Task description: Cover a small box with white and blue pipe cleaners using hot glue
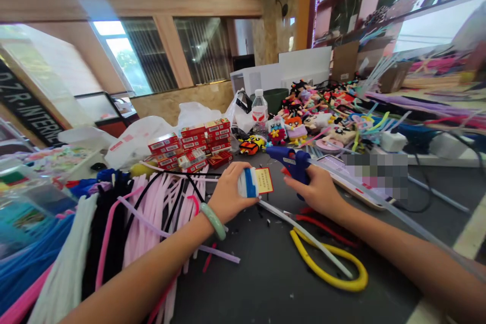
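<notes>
On the far part of the dark surface stands a clear water bottle with a white cap; its level of water cannot be read. Left of it lies a stack of red boxes, all closed, so their content does not show. Behind them lie white plastic bags, and what is in them is hidden. On the far right sits a brown cardboard box, its inside not visible.

A part of the surface at the right is blurred out in squares, and the thing under it cannot be made out. The heap of small colourful figures in the far middle is too crowded to tell one from another. The pile of pipe cleaners at the near left is cut off by the edge.

The left hand, with a green bangle on the wrist, has its grip closed around a small white and blue piece, held just above the surface near the middle. The right hand has its grip closed on the handle of a blue glue gun, whose nozzle points left toward the piece. Both forearms reach forward from the near edge. A yellow loop lies near between them.
</notes>
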The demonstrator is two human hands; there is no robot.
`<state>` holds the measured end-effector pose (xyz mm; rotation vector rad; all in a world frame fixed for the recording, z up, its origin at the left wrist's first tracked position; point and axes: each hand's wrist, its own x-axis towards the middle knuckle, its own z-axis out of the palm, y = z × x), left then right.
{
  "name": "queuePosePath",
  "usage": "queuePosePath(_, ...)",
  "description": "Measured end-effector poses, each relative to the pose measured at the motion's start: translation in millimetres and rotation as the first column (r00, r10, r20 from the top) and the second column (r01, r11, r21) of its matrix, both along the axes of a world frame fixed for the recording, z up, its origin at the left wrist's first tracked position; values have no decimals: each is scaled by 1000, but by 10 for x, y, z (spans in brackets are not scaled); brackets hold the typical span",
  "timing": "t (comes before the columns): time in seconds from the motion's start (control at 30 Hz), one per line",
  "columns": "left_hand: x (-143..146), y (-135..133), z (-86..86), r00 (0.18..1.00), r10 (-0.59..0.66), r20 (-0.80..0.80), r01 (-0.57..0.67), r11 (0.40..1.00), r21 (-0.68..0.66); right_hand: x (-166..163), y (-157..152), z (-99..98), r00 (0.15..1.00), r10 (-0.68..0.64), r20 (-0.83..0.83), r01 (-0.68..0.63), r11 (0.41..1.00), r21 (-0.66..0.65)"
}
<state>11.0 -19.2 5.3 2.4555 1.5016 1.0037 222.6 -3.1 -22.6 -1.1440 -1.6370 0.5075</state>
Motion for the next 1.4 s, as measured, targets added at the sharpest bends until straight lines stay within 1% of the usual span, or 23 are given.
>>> queuePosePath(0.1, -19, 9, -24, 1000, -19, -3, 18, 999, -35, 5, -12, 2, 999, -4, 49, 2, 999, 34)
queuePosePath(0.23, -26, 13, -52, 999, -47, -1, 47, 998, -34, 21, -14, 1, 995, 2, 98, -8, 998, 63)
queuePosePath(0.37, -13, 15, -66, 1000, -30, 5, 30, 999, -24, 48, 7, -11, 990, -7, 138, -2, 998, 69)
queuePosePath(0.47, -12, 22, -76, 1000, -4, 26, 4, 1000, 17, 66, 19, -15, 986, -20, 166, 6, 996, 84)
queuePosePath(0.53, -16, 23, -82, 999, 8, 44, -10, 999, 42, 74, 21, -18, 987, -19, 159, 5, 996, 89)
queuePosePath(0.6, -20, 19, -85, 998, 18, 53, -20, 999, 40, 77, 20, -28, 990, -24, 138, 14, 998, 69)
queuePosePath(0.73, -22, 5, -90, 997, 31, 66, -31, 1000, 0, 75, 29, -79, 997, -40, 71, 41, 999, -14)
queuePosePath(0.83, -21, 6, -96, 997, 34, 74, -33, 999, -23, 69, 40, -107, 997, -58, 52, 60, 997, -43)
queuePosePath(0.97, -25, 21, -104, 996, 46, 73, -40, 996, -76, 63, 39, -78, 999, -36, 32, 39, 997, -71)
queuePosePath(1.17, -32, 29, -101, 995, 74, 67, -66, 991, -113, 54, 9, -17, 998, -25, 60, 26, 999, -22)
queuePosePath(1.3, -30, 24, -108, 998, 52, 44, -45, 988, -149, 60, 16, -62, 999, -16, 39, 16, 1000, -19)
queuePosePath(1.4, -29, 35, -120, 1000, 23, -3, -23, 991, -128, 75, 31, -92, 1000, 1, 29, -1, 1000, -17)
